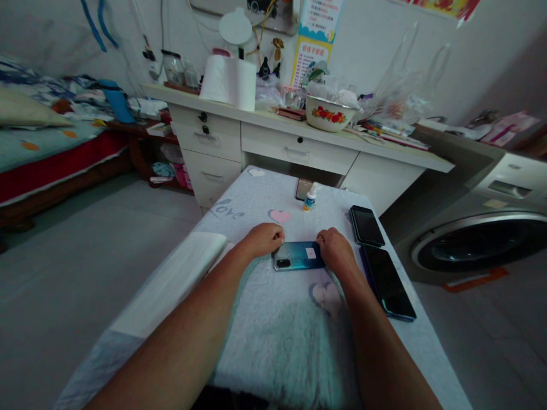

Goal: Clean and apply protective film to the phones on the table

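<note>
Two ends gripped | blue phone (298,257) clasped by left hand (265,238) and right hand (337,248), not yet released | spray bottle (310,198) untouched | black-screened phones (390,282) left unheld alongside

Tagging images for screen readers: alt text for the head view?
A person's left grip and right grip hold opposite ends of a blue phone, back up, at a cloth-covered table. A bottle stands beyond it; dark-screened devices lie at right.
</note>
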`<state>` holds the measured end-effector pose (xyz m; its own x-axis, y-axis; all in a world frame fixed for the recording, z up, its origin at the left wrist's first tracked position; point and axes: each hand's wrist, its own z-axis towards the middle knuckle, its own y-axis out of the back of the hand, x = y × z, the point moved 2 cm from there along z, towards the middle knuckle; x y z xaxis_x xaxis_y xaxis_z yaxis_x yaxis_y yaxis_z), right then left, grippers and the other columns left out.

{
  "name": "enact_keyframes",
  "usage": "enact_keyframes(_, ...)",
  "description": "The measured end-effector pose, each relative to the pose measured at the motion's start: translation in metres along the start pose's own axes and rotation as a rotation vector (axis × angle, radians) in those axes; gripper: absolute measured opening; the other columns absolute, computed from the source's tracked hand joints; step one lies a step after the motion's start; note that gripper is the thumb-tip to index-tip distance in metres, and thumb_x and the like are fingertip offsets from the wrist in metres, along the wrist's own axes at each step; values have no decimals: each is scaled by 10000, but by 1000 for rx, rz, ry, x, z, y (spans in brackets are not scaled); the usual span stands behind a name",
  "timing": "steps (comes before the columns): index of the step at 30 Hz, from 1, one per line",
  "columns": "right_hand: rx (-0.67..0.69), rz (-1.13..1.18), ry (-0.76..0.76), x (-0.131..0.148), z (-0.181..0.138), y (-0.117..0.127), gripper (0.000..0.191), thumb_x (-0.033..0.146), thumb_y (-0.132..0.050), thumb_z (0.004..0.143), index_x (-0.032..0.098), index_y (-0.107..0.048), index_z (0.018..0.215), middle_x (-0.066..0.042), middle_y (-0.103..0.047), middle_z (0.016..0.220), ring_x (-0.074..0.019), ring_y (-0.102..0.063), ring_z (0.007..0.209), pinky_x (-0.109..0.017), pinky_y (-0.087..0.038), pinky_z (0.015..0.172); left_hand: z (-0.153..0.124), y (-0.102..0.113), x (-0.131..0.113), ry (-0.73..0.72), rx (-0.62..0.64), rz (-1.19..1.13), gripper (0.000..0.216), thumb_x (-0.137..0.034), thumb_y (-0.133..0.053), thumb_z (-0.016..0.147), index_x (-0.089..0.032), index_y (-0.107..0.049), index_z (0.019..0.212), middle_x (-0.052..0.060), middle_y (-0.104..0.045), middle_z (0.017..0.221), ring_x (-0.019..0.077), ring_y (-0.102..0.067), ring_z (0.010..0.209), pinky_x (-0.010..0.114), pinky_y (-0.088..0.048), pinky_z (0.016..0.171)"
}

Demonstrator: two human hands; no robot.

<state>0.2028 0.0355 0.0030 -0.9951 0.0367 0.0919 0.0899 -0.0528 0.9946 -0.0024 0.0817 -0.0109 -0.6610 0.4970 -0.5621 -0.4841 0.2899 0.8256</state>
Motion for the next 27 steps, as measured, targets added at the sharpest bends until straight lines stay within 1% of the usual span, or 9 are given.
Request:
enact_keyframes(4, 2, -38, -27, -2, 0, 1, 270, 239, -412, 942, 179, -675, 953, -100, -602, 971, -181, -581, 863, -266, -366, 728, 0, -1, 2, -8, -3, 2, 172, -177, -508, 759, -141, -674, 783, 24, -659, 748, 127, -549, 680, 218, -371, 614)
enact_keyframes(9, -23, -70, 17, 10, -1, 0, 270, 210, -397, 946, 175, -664, 950, -94, -598, 959, -186, -579, 873, -265, -370, 727, 0, -2, 2, -3, -7, -15, 162, -185, -512, 760, -142, -667, 780, 19, -655, 734, 124, -547, 668, 215, -367, 603)
enact_keyframes(20, -32, -39, 180, 46, -4, -5, 257, 215, -393, 959, 180, -648, 964, -82, -586, 976, -180, -532, 931, -255, -367, 755, 0, 0, -1, -7, -16, 26, 168, -195, -513, 776, -151, -675, 770, 15, -668, 737, 124, -551, 677, 218, -379, 621)
enact_keyframes(27, -33, -2, 305, 61, -5, -7, 263, 203, -380, 965, 186, -643, 965, -75, -581, 990, -176, -508, 936, -256, -366, 797, 0, 0, -1, -3, -20, 47, 182, -191, -510, 785, -155, -686, 807, 26, -680, 771, 135, -572, 705, 228, -389, 635)
